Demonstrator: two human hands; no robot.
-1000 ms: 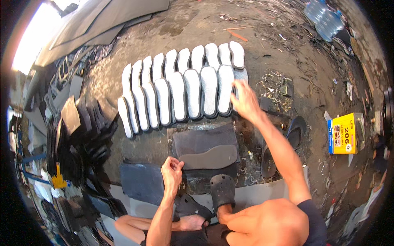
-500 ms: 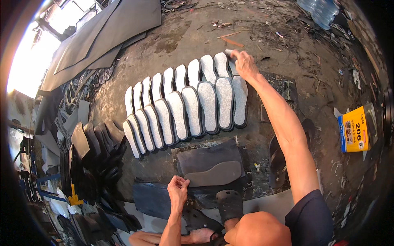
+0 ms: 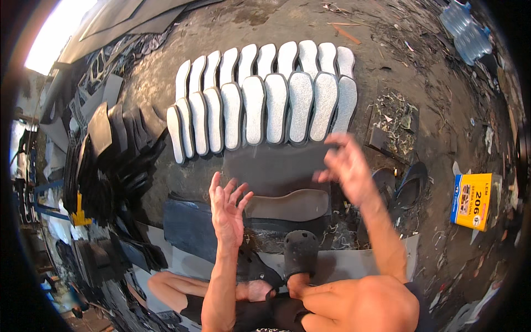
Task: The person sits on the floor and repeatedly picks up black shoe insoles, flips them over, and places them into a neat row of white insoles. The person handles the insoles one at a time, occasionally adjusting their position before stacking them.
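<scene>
My left hand [image 3: 227, 210] is raised by the left end of a brown shoe sole [image 3: 287, 205], its fingers spread and holding nothing. My right hand [image 3: 348, 170], slightly blurred, hovers just below the right end of the front row of pale soles [image 3: 300, 108]. Its fingers are apart, and I see nothing in them. Between the hands, a dark sheet [image 3: 274, 163] looks smeared, and the brown sole lies along its near side. Behind the front row is a second row of pale-topped soles [image 3: 267, 60]; both rows have dark edges and overlap like leaning tiles.
Dark sole pieces [image 3: 119, 149] are heaped at left, below large grey sheets [image 3: 124, 22]. At right stand a yellow can [image 3: 474, 202], a pair of dark sandals [image 3: 410, 181] and a scrap-covered board [image 3: 394, 124]. Clear plastic bottles [image 3: 467, 33] lie far right. My clog [image 3: 301, 252] is close by.
My right hand has come back from the far right end of the back row, uncovering the pale sole there. My left hand has left the brown sole's end and opened. The view has shifted.
</scene>
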